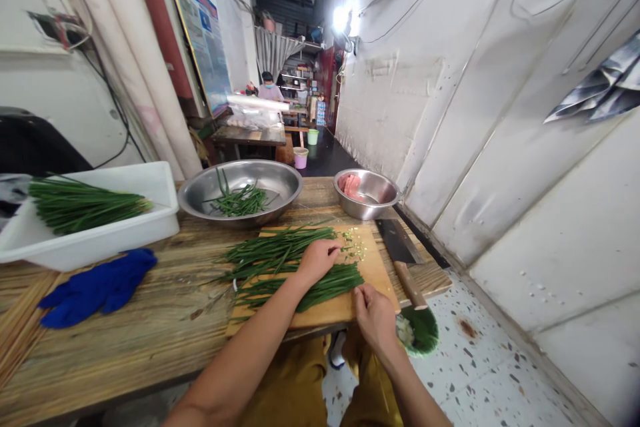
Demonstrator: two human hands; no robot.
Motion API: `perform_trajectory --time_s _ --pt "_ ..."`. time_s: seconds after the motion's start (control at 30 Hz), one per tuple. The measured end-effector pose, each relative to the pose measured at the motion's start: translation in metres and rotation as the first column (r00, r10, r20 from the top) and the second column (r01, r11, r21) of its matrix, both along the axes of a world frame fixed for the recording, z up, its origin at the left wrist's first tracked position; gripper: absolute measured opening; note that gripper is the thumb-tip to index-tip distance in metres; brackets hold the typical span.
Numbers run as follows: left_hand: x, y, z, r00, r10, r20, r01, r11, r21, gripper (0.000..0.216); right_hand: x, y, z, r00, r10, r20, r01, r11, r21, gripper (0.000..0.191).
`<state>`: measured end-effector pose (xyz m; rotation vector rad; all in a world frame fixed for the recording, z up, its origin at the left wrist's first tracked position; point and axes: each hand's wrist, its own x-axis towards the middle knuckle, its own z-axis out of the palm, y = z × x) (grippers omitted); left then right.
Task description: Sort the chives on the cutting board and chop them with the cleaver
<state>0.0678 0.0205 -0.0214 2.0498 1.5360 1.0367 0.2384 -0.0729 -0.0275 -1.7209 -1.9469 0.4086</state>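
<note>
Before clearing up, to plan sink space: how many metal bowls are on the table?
2: a wide bowl holding greens, past the left of the cutting board, and a smaller bowl holding something pink, past its right.

Left hand (320, 260): extended farther, fingers curled, forearm angled far-right. Right hand (374, 313): nearer, fingers bent, forearm angled far-left.

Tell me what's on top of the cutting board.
On the cutting board lie a far bunch of chives, a near bunch of chives and scattered pale bits by the far bunch's right end. The left hand hides some stalks; the board under both bunches is covered.
</note>
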Motion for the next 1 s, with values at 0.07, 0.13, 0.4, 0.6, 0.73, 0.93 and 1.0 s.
perform_trajectory --time_s 0.07,0.13,0.4,0.6,0.73,0.93,1.0 --pt "-0.0002 0.0004 0.0001 0.997 0.023 0.074 -0.019 0.999 -0.048 0.022 -0.0004 -0.0002 -0.0004 1.000 -0.003 -0.006 0.003 1.000 0.005 0.034" --pt "0.0005 -0.0006 0.0000 1.000 0.007 -0.001 -0.007 0.999 -0.041 0.023 -0.0005 -0.0001 -0.0015 1.000 -0.010 -0.010 0.010 1.000 0.014 0.034" --pt "-0.0014 -0.0033 0.0039 0.997 0.049 -0.056 -0.047 0.998 0.036 0.021 0.0013 -0.0001 -0.0036 1.000 0.013 -0.017 -0.013 1.000 0.024 0.036" --pt "-0.0002 -0.0018 0.0016 0.999 -0.030 0.036 0.033 0.996 -0.079 0.019 -0.0005 -0.0010 -0.0024 1.000 -0.009 -0.018 0.009 1.000 -0.002 0.036" --pt "0.0021 -0.0018 0.0003 0.995 -0.099 -0.030 0.097 0.994 -0.053 0.025 -0.0004 -0.0014 -0.0024 1.000 0.004 -0.013 -0.004 1.000 0.013 0.036" --pt "0.0007 -0.0020 0.0004 0.990 -0.141 0.021 0.142 0.988 -0.059 0.033 -0.0007 -0.0022 -0.0021 1.000 -0.009 -0.017 0.009 1.000 0.011 0.035" --pt "0.0005 -0.0024 0.0008 0.984 -0.177 0.021 0.178 0.983 -0.043 0.033 -0.0006 -0.0021 -0.0020 1.000 -0.009 -0.023 0.009 1.000 0.014 0.036"
